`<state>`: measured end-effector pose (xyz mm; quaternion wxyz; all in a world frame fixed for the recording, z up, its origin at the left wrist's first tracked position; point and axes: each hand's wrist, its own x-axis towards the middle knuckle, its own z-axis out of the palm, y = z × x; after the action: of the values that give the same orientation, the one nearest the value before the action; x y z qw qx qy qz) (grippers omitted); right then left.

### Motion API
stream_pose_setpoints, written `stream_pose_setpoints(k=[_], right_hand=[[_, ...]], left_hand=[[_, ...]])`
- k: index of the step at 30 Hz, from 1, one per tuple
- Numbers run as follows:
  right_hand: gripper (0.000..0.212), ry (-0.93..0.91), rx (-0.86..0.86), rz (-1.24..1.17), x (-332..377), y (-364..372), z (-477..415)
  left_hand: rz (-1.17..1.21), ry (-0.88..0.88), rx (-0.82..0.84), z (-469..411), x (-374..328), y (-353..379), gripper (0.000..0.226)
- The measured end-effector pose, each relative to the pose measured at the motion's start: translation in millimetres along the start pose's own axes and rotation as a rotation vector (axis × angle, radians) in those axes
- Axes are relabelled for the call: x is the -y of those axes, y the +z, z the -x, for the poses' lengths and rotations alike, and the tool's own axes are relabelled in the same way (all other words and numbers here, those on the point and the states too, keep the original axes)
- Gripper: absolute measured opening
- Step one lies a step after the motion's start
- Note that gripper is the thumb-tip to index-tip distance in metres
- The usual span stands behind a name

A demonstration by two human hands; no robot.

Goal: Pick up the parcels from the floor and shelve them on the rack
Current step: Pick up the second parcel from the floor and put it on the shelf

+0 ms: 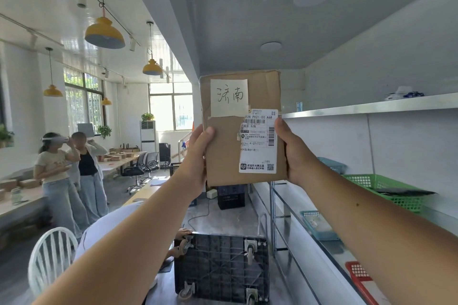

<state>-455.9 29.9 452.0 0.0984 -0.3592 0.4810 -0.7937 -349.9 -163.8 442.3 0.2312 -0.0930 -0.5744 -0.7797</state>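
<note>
Bright workroom with yellow pendant lamps to my left; a white metal rack with long shelves (pixel 371 106) runs along my right side. I hold a flat brown cardboard parcel (pixel 244 129) upright at arm's length, well off the floor, its long axis vertical and its labelled face turned toward me. A handwritten white paper note (pixel 229 97) sits on its upper half; a printed shipping label (pixel 259 141) covers the lower right.

My left hand (pixel 195 156) clamps the parcel's left edge, thumb on the front face. My right hand (pixel 293 148) clamps the right edge, thumb tip at the label's corner. Both arms are extended forward and raised, forearms converging on the box.

The rack lies to the right of the grip, so my right hand is the nearer one to it. The upper shelf edge passes just behind the parcel's right side, near its mid-height. I judge the coming move to be a rightward carry. A green plastic mesh basket (pixel 386 188) occupies the shelf below.
</note>
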Motion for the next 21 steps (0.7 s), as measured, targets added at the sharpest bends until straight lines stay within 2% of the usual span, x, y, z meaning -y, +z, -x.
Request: stream_pose_setpoints(k=[5, 11, 21], right_hand=[[0.083, -0.014, 0.014, 0.036, 1, 5, 2], [0.047, -0.003, -0.047, 0.003, -6, 8, 9], [0.054, -0.038, -0.095, 0.040, -4, 12, 33]], left_hand=[[0.028, 0.007, 0.042, 1, -2, -4, 0.079], [0.029, 0.066, 0.116, 1, -3, -12, 0.066], [0.031, 0.034, 0.155, 5, 6, -18, 0.064]])
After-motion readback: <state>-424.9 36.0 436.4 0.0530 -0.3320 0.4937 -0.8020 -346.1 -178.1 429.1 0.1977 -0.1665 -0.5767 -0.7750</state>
